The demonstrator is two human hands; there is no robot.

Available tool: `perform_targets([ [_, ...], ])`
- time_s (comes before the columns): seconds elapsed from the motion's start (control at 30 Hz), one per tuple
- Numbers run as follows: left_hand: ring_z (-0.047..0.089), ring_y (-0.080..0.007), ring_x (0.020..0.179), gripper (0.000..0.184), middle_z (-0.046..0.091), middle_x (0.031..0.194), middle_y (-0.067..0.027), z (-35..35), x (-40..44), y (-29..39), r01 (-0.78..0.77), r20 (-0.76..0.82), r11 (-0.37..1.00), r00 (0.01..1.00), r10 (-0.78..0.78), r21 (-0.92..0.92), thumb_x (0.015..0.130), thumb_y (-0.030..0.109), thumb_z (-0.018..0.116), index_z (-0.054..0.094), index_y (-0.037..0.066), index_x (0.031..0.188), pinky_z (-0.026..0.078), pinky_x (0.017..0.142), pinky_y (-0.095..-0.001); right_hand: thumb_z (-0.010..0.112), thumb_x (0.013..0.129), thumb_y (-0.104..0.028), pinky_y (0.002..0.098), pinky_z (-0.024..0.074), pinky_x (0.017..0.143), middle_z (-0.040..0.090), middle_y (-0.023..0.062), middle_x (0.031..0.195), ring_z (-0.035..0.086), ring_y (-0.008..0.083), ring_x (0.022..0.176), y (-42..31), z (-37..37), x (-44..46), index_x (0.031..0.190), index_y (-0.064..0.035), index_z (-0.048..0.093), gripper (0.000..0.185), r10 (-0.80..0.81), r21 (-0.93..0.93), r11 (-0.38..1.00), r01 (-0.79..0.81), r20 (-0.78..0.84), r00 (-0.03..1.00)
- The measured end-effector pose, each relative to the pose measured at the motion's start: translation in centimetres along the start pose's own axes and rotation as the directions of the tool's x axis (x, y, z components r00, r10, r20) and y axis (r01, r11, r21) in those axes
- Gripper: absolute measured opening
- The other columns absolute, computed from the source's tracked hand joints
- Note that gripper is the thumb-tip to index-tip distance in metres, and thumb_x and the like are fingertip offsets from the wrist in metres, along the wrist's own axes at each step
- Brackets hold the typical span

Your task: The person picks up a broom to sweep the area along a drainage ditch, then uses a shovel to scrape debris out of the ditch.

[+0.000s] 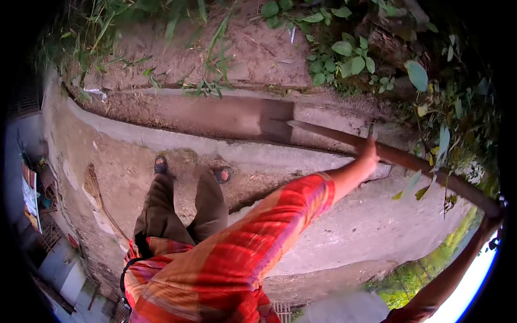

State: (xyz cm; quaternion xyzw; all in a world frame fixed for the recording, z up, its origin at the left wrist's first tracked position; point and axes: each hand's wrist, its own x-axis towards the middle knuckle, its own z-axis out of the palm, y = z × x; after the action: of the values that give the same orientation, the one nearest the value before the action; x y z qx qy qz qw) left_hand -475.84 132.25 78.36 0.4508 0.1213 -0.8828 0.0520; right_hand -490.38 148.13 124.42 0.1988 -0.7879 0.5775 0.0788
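Observation:
My left hand (368, 152) is wrapped around the wooden shaft (401, 157) of a long-handled shovel, about midway along it. Farther up, at the right edge, my right hand (490, 225) grips the shaft's upper end, partly lost in the dark border. The shovel's flat, squarish dark blade (276, 120) lies down in a narrow concrete-edged drain (215, 144). Brown muddy material (210, 114) covers the drain floor beside the blade; it looks blurred. How deep the blade's edge sits in it I cannot tell.
My sandalled feet (222, 174) stand on packed earth along the drain's near edge. A broom (92, 185) lies to the left. Leafy plants (353, 56) and grass line the earth bank (258, 46) beyond. Leaves hang close to the shaft at right.

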Motion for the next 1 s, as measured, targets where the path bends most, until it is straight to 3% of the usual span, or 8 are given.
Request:
perform_targets([
  [0.23, 0.054, -0.0277, 0.082, 0.029, 0.050, 0.091, -0.0135, -13.0, 3.7, 18.1, -0.265, -0.199, 0.963, 0.948, 0.249, -0.058, 0.085, 0.026, 0.044, 0.041, 0.000, 0.097, 0.049, 0.069, -0.0401, 0.041, 0.082, -0.006, 0.0332, 0.0337, 0.087, 0.047, 0.0115, 0.108, 0.044, 0.0226, 0.099, 16.6, 12.4, -8.5, 0.110, -0.0031, 0.044, 0.028, -0.183, -0.700, 0.546, 0.461, 0.438, 0.880],
  [0.27, 0.055, -0.0281, 0.083, 0.026, 0.050, 0.090, -0.0137, -14.3, 3.6, 19.0, -0.286, -0.206, 0.955, 0.942, 0.264, -0.083, 0.085, 0.024, 0.043, 0.040, 0.000, 0.096, 0.050, 0.068, -0.0401, 0.049, 0.078, -0.010, 0.0323, 0.0339, 0.085, 0.048, 0.0112, 0.107, 0.044, 0.0234, 0.097, 18.2, 12.2, -8.7, 0.109, -0.0021, 0.044, 0.032, 0.032, -0.184, 0.983, 0.009, 0.223, 0.974],
  [0.33, 0.050, -0.0207, 0.067, 0.026, 0.048, 0.082, -0.0083, -14.5, 3.7, 17.4, -0.229, -0.255, 0.971, 0.945, 0.204, -0.074, 0.084, 0.028, 0.046, 0.044, 0.005, 0.096, 0.048, 0.058, -0.0358, 0.049, 0.077, -0.011, 0.0328, 0.0348, 0.085, 0.049, 0.0112, 0.105, 0.045, 0.0234, 0.096, 18.1, 9.7, -8.7, 0.106, -0.0016, 0.045, 0.030, 0.206, 0.095, 0.971, -0.219, 0.130, 0.970],
  [0.5, 0.046, -0.0233, 0.092, 0.052, 0.043, 0.109, -0.0155, -7.5, 1.9, 4.9, -0.114, -0.218, 0.915, 0.953, 0.211, 0.387, 0.082, 0.033, 0.047, 0.032, -0.003, 0.116, 0.042, 0.075, -0.0362, 0.049, 0.076, -0.015, 0.0343, 0.0370, 0.084, 0.051, 0.0113, 0.100, 0.048, 0.0233, 0.092, 9.1, -1.6, -3.4, 0.099, -0.0004, 0.049, 0.027, 0.129, 0.050, 0.991, -0.128, -0.027, 0.991],
  [0.6, 0.051, -0.0227, 0.079, 0.046, 0.045, 0.100, -0.0158, -1.2, -5.3, 3.4, 0.011, -0.127, 1.000, 0.992, -0.010, 0.000, 0.078, 0.025, 0.056, 0.034, -0.004, 0.106, 0.049, 0.063, -0.0360, 0.049, 0.075, -0.017, 0.0351, 0.0383, 0.084, 0.053, 0.0113, 0.097, 0.049, 0.0233, 0.089, 2.8, -2.5, -3.3, 0.095, 0.0003, 0.050, 0.026, 0.043, -0.003, 0.999, -0.044, -0.168, 0.985],
  [0.77, 0.053, -0.0206, 0.073, 0.033, 0.049, 0.086, -0.0089, -4.7, -1.9, 3.8, 0.150, -0.014, 0.988, 0.989, -0.149, 0.031, 0.082, 0.024, 0.051, 0.036, 0.004, 0.103, 0.049, 0.059, -0.0375, 0.049, 0.074, -0.021, 0.0365, 0.0405, 0.083, 0.055, 0.0113, 0.091, 0.052, 0.0232, 0.085, 3.4, -3.5, -5.4, 0.088, 0.0015, 0.054, 0.027, 0.147, 0.094, 0.988, -0.119, -0.392, 0.908],
  [0.8, 0.052, -0.0194, 0.066, 0.027, 0.049, 0.080, -0.0072, -4.3, -4.9, 5.5, 0.102, -0.063, 0.986, 0.994, -0.095, 0.128, 0.083, 0.024, 0.049, 0.039, 0.004, 0.099, 0.049, 0.058, -0.0365, 0.050, 0.073, -0.019, 0.0378, 0.0418, 0.082, 0.058, 0.0137, 0.087, 0.055, 0.0238, 0.083, 4.1, -8.6, -5.2, 0.081, 0.0027, 0.057, 0.024, 0.187, 0.232, 0.954, -0.189, 0.031, 0.982],
  [1.0, 0.053, -0.0188, 0.074, 0.026, 0.049, 0.089, -0.0086, -5.8, -3.8, 4.8, 0.069, -0.111, 0.985, 0.993, -0.051, 0.161, 0.083, 0.019, 0.048, 0.037, 0.004, 0.100, 0.051, 0.062, -0.0361, 0.048, 0.078, -0.016, 0.0354, 0.0400, 0.083, 0.058, 0.0127, 0.085, 0.054, 0.0231, 0.084, 6.2, -7.0, -8.5, 0.083, 0.0020, 0.054, 0.020, 0.295, 0.298, 0.906, -0.302, 0.068, 0.953],
])
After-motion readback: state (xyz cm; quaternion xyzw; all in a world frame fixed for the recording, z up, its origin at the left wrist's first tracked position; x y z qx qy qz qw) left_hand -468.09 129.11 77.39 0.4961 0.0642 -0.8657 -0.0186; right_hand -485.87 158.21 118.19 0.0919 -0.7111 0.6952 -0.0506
